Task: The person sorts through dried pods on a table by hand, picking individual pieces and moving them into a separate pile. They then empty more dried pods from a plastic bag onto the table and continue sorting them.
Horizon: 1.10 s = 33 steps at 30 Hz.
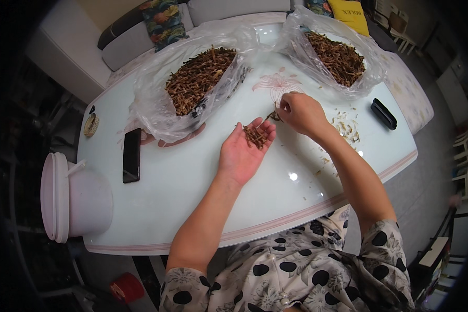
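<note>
My left hand (242, 154) is palm up above the glass-topped table (179, 195), with a small heap of dried brown plant strips (255, 137) lying on its fingers. Just beyond it to the right, my right hand (301, 113) is turned down with thumb and fingers pinched together. A few more dark dried strips (273, 116) are at its fingertips; whether they also touch the table is hard to tell. Farther back stand two open clear plastic bags, the left bag (148, 105) and the right bag (296, 58), each holding a large pile of similar dried strips.
Pale scraps (347, 126) are scattered right of my right forearm, near a black open case (383, 114). A black smartphone (132, 156) lies at left, with a tape roll (91, 125) behind it. A white plastic bucket (89, 204) rests on its side at the left edge.
</note>
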### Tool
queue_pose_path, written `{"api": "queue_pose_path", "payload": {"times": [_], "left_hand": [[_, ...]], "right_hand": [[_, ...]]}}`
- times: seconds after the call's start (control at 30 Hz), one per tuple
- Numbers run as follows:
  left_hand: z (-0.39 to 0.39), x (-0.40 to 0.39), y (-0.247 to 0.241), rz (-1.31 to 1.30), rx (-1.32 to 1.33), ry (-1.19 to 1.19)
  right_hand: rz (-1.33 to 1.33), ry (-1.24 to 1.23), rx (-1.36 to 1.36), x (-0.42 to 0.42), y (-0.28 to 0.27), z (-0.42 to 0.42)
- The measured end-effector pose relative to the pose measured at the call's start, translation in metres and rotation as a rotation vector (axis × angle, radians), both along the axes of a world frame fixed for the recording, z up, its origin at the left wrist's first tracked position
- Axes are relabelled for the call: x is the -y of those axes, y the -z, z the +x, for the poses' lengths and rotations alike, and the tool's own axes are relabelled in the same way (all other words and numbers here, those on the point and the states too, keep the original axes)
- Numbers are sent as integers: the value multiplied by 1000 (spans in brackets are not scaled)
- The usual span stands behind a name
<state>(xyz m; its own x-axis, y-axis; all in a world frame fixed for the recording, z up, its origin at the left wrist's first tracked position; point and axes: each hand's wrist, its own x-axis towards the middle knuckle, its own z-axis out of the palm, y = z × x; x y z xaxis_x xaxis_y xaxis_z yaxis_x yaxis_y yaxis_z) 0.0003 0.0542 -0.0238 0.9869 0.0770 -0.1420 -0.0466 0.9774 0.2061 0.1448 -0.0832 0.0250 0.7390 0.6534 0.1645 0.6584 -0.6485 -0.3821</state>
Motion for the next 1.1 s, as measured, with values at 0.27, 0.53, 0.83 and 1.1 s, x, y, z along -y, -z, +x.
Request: {"api": "queue_pose_path", "payload": {"times": [0.27,0.53,0.83,1.1], "left_hand": [[0,4,-7,11,-42,-39],[-2,1,-5,-20,-35,-55],[-3,-13,1,-87,-28,-87],[-1,-2,-12,-39,-87,-117]], "right_hand": [[-140,58,-7,4,6,10],[104,-164,-233,-3,-26,-17],[-148,-31,69,-8,16,-12],[96,-72,-197,2,-16,-11]]}}
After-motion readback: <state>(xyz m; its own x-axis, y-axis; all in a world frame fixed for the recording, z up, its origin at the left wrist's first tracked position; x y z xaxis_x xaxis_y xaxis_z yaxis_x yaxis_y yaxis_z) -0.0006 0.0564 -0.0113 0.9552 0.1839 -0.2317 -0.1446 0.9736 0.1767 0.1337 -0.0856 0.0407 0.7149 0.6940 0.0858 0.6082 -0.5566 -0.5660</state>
